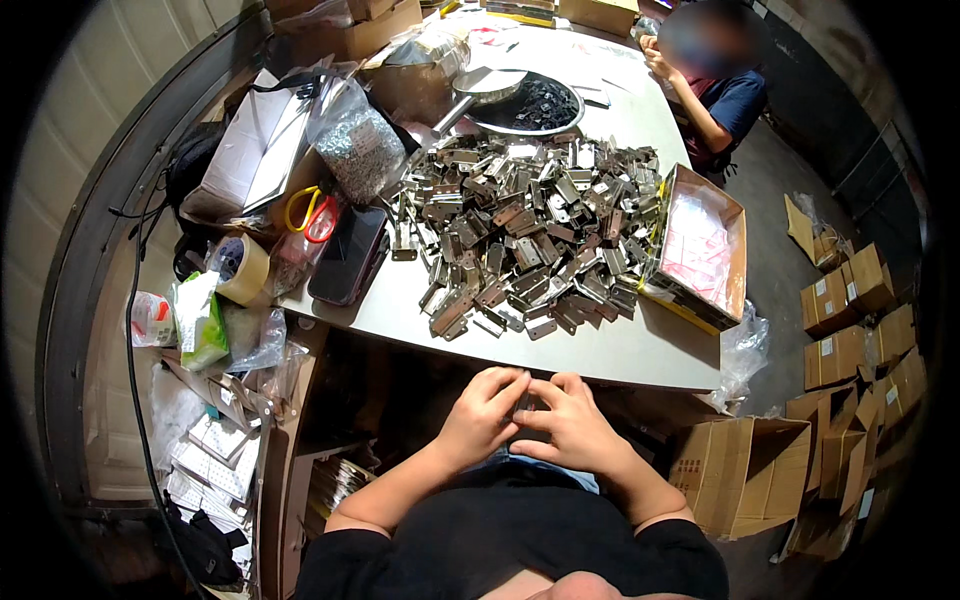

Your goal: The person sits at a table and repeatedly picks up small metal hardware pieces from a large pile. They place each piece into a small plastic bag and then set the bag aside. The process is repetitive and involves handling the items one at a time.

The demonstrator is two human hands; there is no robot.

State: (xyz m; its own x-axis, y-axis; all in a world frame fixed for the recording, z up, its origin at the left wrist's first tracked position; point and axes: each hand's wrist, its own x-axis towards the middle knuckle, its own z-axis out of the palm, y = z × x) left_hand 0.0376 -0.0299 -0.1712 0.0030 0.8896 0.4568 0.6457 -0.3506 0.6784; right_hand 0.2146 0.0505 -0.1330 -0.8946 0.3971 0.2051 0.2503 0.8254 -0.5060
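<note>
My left hand point(484, 410) and my right hand point(568, 420) meet just off the table's near edge, in front of my body. Both are closed, with fingertips pinched toward each other around a small, dark greyish piece point(522, 402). My fingers cover most of it, so its kind cannot be made out. Beyond them, a large heap of metal brackets point(540, 230) lies on the white table point(600, 355). To the heap's right stands an open carton point(738, 262) holding small clear packets with pink-red print.
Left of the heap lie a dark phone point(348, 255), scissors point(318, 220), a tape roll point(242, 268) and a bag of small metal parts point(360, 150). Behind it stands a metal basin point(570, 118) of dark parts. A person point(715, 110) sits far right; cardboard boxes point(740, 475) stand on the floor.
</note>
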